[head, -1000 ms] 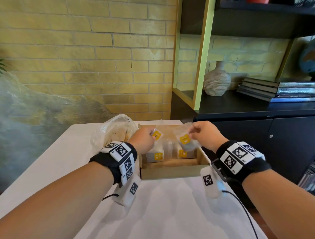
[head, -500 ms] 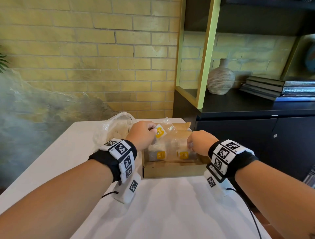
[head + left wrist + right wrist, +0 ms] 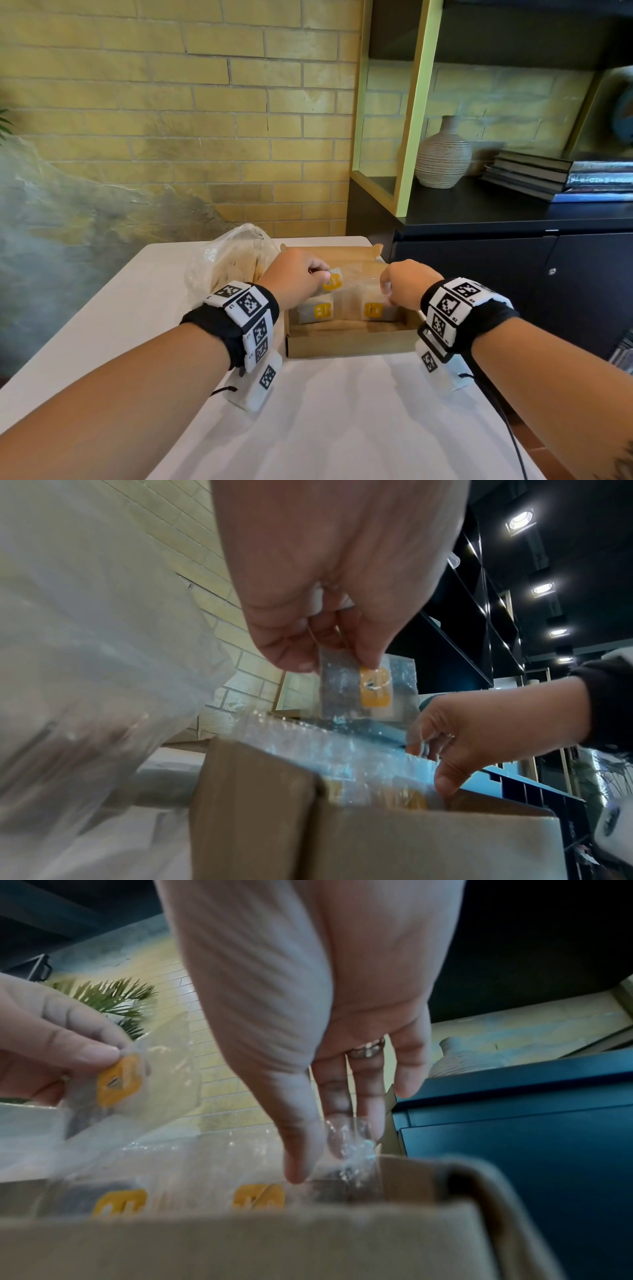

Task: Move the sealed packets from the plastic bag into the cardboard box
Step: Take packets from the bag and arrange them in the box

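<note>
Your left hand [image 3: 297, 275] pinches the top seal of a clear packet [image 3: 369, 688] between thumb and fingers [image 3: 368, 647]; it hangs below them, over the cardboard box [image 3: 349, 337]. Your right hand [image 3: 407, 282] reaches into the box, thumb and fingertips closed on the crinkled top of another packet [image 3: 349, 1153] there. These look light, soft and slick; I'd hold the flat seal edge, not the yielding body. The plastic bag [image 3: 233, 260] lies beside your left hand.
</note>
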The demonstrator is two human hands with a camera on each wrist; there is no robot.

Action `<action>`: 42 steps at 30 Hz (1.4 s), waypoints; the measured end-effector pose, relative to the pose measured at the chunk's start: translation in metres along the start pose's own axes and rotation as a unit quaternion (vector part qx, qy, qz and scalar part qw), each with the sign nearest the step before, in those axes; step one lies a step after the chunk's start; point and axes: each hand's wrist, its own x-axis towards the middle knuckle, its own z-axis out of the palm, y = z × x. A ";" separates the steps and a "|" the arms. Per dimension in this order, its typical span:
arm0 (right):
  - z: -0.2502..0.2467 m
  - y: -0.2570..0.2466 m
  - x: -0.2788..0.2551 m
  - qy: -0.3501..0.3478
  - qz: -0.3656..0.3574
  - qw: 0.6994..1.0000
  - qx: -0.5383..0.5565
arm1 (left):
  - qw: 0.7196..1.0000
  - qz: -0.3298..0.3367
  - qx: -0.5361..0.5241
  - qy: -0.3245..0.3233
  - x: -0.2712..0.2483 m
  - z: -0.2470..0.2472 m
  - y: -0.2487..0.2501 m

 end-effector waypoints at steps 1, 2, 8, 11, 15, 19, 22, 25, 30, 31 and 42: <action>0.000 0.000 0.001 -0.002 0.001 1.000 -0.006 | 1.000 -0.002 0.007 -0.011 0.000 0.001 0.000; 0.001 0.000 0.001 -0.001 0.003 1.000 -0.012 | 1.000 -0.007 0.017 -0.024 0.000 0.002 0.000; 0.001 0.003 0.001 0.005 0.002 1.000 -0.014 | 0.989 -0.020 0.127 -0.077 -0.002 0.008 -0.004; 0.003 0.005 0.000 0.015 -0.008 1.000 0.008 | 0.980 -0.024 0.177 -0.089 0.000 0.009 -0.007; 0.008 0.008 -0.004 0.127 -0.026 0.988 0.084 | 0.966 -0.024 0.235 -0.108 0.001 0.012 -0.014; 0.009 0.002 -0.013 0.108 -0.058 0.987 0.105 | 0.956 -0.026 0.266 -0.124 0.005 0.011 -0.014; 0.011 -0.005 -0.019 0.021 -0.074 0.994 0.084 | 0.956 -0.007 0.273 -0.105 0.005 0.010 -0.014; 0.016 -0.008 -0.020 -0.030 -0.066 0.995 0.074 | 0.945 -0.025 0.296 -0.138 0.009 0.009 -0.010; 0.020 -0.011 -0.020 -0.060 -0.063 0.993 0.082 | 0.956 0.022 0.284 -0.073 0.003 0.013 -0.011; 0.020 -0.012 -0.020 -0.061 -0.063 0.993 0.085 | 0.960 0.042 0.273 -0.047 0.000 0.015 -0.009; 0.022 -0.012 -0.020 -0.100 -0.045 0.993 0.031 | 0.921 -0.010 0.304 -0.243 -0.006 0.035 -0.004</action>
